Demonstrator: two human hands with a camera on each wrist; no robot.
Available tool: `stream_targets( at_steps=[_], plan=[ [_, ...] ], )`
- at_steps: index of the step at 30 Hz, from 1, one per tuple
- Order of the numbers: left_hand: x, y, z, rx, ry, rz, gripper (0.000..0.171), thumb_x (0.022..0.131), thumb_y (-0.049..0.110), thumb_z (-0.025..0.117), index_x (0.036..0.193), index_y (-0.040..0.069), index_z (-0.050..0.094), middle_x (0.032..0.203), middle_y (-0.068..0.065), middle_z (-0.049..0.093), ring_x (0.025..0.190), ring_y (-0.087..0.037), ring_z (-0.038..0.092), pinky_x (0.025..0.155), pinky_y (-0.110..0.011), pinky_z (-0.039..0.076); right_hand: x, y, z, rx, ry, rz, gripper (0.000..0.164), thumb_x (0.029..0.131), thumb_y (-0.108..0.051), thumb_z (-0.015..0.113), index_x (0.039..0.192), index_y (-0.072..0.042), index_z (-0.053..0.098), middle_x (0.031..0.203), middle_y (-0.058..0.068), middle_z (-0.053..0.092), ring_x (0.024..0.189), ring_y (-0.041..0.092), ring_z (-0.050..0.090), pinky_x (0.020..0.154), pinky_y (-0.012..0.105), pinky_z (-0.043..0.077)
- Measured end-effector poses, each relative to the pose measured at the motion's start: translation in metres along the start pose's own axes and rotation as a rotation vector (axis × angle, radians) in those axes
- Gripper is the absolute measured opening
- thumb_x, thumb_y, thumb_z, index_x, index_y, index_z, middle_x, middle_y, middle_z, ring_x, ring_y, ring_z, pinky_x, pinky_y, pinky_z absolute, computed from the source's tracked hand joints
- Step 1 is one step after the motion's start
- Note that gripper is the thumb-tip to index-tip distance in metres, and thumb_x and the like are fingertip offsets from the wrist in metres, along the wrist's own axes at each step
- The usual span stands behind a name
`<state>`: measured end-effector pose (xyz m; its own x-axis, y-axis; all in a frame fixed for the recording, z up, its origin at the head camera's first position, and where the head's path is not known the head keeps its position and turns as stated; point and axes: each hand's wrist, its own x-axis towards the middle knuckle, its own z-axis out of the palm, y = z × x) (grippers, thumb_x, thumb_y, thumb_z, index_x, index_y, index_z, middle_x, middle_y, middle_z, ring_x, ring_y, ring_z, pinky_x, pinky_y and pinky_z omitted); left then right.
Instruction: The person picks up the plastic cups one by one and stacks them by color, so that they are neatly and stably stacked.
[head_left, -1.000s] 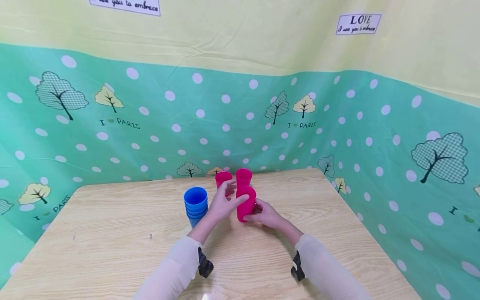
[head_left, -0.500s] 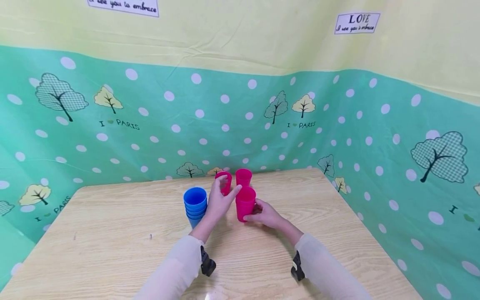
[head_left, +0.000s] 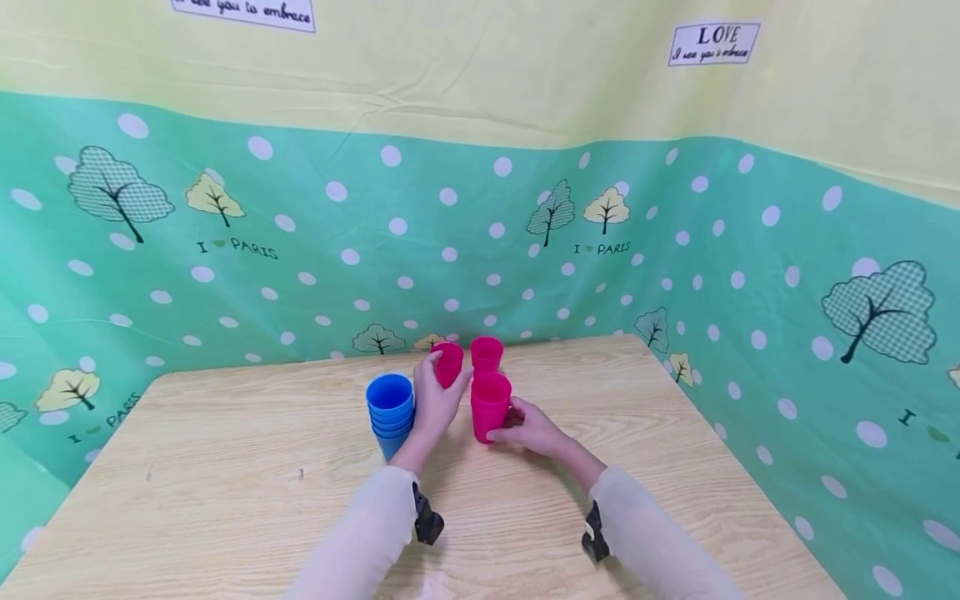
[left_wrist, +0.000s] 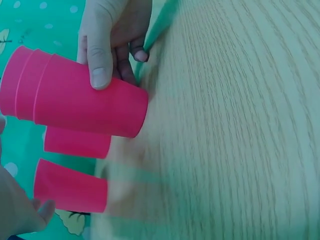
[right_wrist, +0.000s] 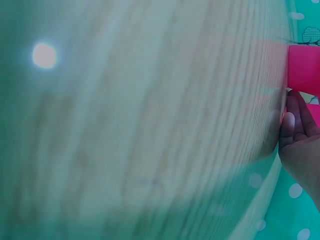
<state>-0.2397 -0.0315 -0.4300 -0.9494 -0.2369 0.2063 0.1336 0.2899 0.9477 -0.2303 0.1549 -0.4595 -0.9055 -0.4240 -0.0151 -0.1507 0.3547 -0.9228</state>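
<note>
My right hand grips the lower part of a stack of pink plastic cups, which stands upright near the middle of the table. In the left wrist view, the thumb presses the side of this stack, and nested rims show. Farther back, my left hand reaches around a single pink cup, fingers on its left and thumb spread to its right. The left wrist view has the left hand's fingertips close beside that cup. Another pink cup stands behind the stack.
A stack of blue cups stands just left of the left forearm. The wooden table ends at a green and yellow printed cloth behind and to the right.
My left hand has left the pink stack and moved left and back to the rear left pink cup. The right hand has kept its grip on the stack.
</note>
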Motion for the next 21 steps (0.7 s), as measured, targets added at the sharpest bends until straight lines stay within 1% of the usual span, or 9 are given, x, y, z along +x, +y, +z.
stream_targets(
  at_steps=[3, 6, 8, 10, 14, 17, 21],
  plan=[
    [0.002, -0.003, 0.002, -0.002, 0.018, -0.005, 0.067, 0.084, 0.035, 0.068, 0.136, 0.007, 0.036, 0.134, -0.019, 0.037, 0.125, -0.035, 0.039, 0.102, -0.049, 0.041, 0.004, 0.01, 0.001, -0.016, 0.013, -0.002, 0.049, 0.079, -0.019, 0.075, 0.123, -0.009, 0.054, 0.11, 0.007, 0.063, 0.099, 0.021, 0.058, 0.087, 0.029, 0.048],
    [0.005, -0.007, 0.004, 0.001, 0.042, -0.006, 0.066, 0.085, 0.032, 0.068, 0.136, 0.006, 0.035, 0.134, -0.02, 0.036, 0.124, -0.034, 0.039, 0.102, -0.049, 0.041, 0.005, 0.01, 0.001, -0.017, 0.018, -0.008, 0.05, 0.079, -0.018, 0.075, 0.123, -0.007, 0.054, 0.111, 0.009, 0.063, 0.1, 0.021, 0.059, 0.088, 0.031, 0.048],
    [0.007, -0.009, 0.005, 0.001, 0.058, 0.002, 0.067, 0.085, 0.03, 0.068, 0.137, 0.005, 0.035, 0.135, -0.02, 0.035, 0.124, -0.034, 0.038, 0.103, -0.049, 0.039, 0.001, 0.002, 0.0, -0.01, 0.014, -0.012, 0.05, 0.079, -0.016, 0.075, 0.123, -0.005, 0.053, 0.111, 0.01, 0.063, 0.1, 0.024, 0.059, 0.088, 0.032, 0.049],
    [0.009, -0.012, 0.007, -0.004, 0.075, 0.001, 0.067, 0.085, 0.028, 0.068, 0.137, 0.003, 0.035, 0.135, -0.021, 0.036, 0.125, -0.035, 0.037, 0.105, -0.05, 0.037, -0.001, -0.002, 0.0, 0.001, 0.012, -0.018, 0.05, 0.079, -0.014, 0.075, 0.122, -0.003, 0.053, 0.112, 0.013, 0.063, 0.101, 0.027, 0.059, 0.088, 0.034, 0.049],
    [0.012, -0.016, 0.009, -0.025, 0.094, -0.029, 0.069, 0.084, 0.025, 0.069, 0.138, 0.002, 0.033, 0.136, -0.02, 0.037, 0.128, -0.035, 0.034, 0.108, -0.052, 0.032, 0.003, 0.009, 0.001, -0.019, 0.019, -0.006, 0.05, 0.08, -0.016, 0.074, 0.123, -0.005, 0.053, 0.112, 0.012, 0.063, 0.102, 0.025, 0.059, 0.089, 0.032, 0.048],
    [0.014, -0.02, 0.011, -0.025, 0.1, -0.023, 0.067, 0.083, 0.023, 0.07, 0.137, 0.002, 0.036, 0.131, -0.019, 0.044, 0.123, -0.034, 0.042, 0.105, -0.05, 0.037, 0.007, 0.017, 0.002, -0.044, 0.031, 0.005, 0.05, 0.08, -0.02, 0.075, 0.124, -0.008, 0.054, 0.113, 0.009, 0.063, 0.101, 0.02, 0.059, 0.089, 0.03, 0.048],
    [0.018, -0.023, 0.013, -0.018, 0.124, 0.012, 0.064, 0.081, 0.02, 0.073, 0.133, 0.001, 0.041, 0.122, -0.017, 0.055, 0.112, -0.032, 0.054, 0.098, -0.046, 0.045, 0.009, 0.021, 0.002, -0.056, 0.033, -0.001, 0.052, 0.079, -0.023, 0.076, 0.123, -0.01, 0.054, 0.112, 0.007, 0.063, 0.1, 0.018, 0.058, 0.089, 0.031, 0.048]
  ],
)
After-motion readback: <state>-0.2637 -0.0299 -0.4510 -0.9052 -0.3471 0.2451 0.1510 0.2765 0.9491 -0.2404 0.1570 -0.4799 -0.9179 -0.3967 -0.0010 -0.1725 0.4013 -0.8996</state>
